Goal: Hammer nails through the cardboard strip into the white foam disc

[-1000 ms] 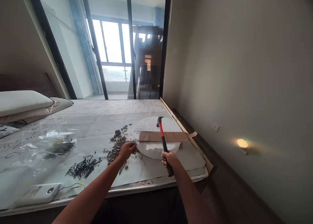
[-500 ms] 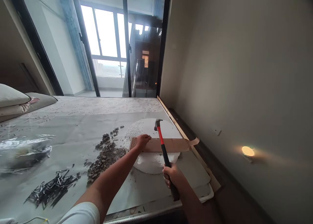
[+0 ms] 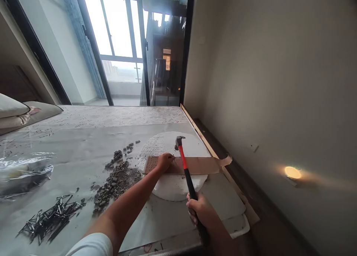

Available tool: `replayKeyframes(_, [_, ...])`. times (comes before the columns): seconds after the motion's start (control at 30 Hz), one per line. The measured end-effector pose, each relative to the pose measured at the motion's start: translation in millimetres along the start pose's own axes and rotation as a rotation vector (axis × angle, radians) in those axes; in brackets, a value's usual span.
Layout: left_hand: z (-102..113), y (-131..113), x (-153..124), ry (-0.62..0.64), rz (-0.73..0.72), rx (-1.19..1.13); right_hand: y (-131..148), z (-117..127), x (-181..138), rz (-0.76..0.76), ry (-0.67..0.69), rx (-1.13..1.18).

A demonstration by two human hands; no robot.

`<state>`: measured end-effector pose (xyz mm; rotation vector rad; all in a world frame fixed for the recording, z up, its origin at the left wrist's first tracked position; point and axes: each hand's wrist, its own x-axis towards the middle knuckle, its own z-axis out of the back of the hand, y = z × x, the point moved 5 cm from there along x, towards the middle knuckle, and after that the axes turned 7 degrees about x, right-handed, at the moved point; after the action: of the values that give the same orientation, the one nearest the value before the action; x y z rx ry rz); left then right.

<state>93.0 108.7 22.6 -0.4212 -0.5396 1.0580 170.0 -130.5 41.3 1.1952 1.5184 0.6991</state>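
My right hand [image 3: 201, 210] is wrapped round the black grip of a claw hammer [image 3: 182, 155] with a red shaft. Its dark head is raised near the far side of a flat brown board [image 3: 198, 165]. Over that board, my left hand [image 3: 165, 162] pinches what looks like a small nail [image 3: 173, 157], its point hidden. Rows of small dark holes or marks show at the board's left end. Beneath the board lies a round white foam disc [image 3: 170, 189].
Grey rubble [image 3: 118, 183] lies left of the disc, and a heap of loose nails [image 3: 51, 218] farther left. A clear plastic bag [image 3: 25, 174] sits at the left edge. A wooden edge strip [image 3: 199, 131] runs along the right, near a wall lamp [image 3: 292, 172].
The view has shifted slightly. My left hand still pinches at the board, and the hammer stays raised in my right hand with almost no movement.
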Motion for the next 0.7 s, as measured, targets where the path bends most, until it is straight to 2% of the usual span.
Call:
replayKeyframes(0.33, [-2,0,-2,-0.008,-0.031,0.053,1,-2,-9,-0.014,-0.028,-0.034])
replayKeyframes(0.6, [-3,-3,-7,-0.022,-0.026,0.128,7,-7,-13,0.055,-0.035,-0.063])
replayKeyframes(0.7, [-3,-4,-8,-0.023,-0.036,0.136,2,-10,-11,0.036,-0.028,-0.059])
